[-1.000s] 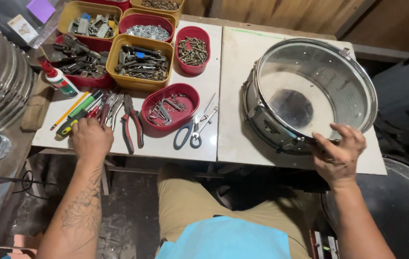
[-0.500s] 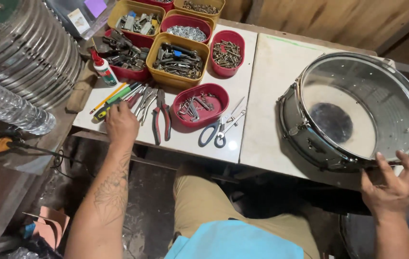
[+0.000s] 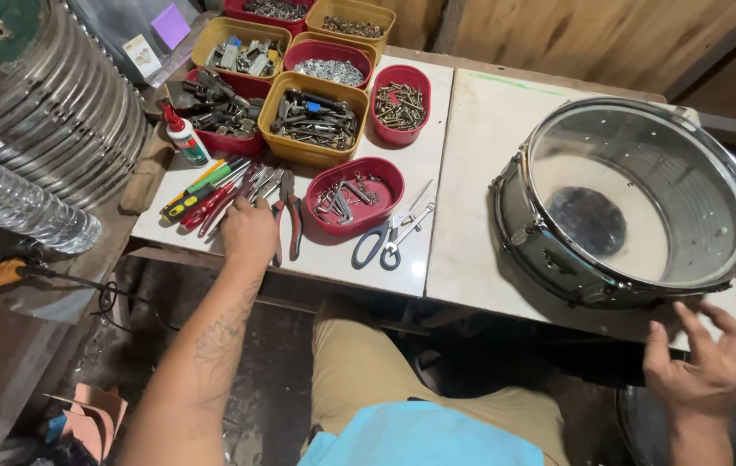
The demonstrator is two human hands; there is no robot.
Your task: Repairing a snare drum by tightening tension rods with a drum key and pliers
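A: Where's the left hand (image 3: 249, 233)?

B: On the hand tools at the bench (image 3: 471, 250) front edge, over the screwdrivers (image 3: 199, 192) and next to the red-handled pliers (image 3: 290, 220); fingers curl onto them, but I can't tell if anything's pinched yet.

A: Right hand (image 3: 700, 367)?

B: Spread, holding nothing, just below the snare drum shell (image 3: 627, 203) on the bench's right side; no contact seen.

A: Progress?

B: Early, I'd judge; shell's bare, no tool lifted.

A: Anything unclear?

B: Left fingertips hidden; parts in the red tub (image 3: 355, 194) too small to tell; scissors (image 3: 389, 237) lie apart.
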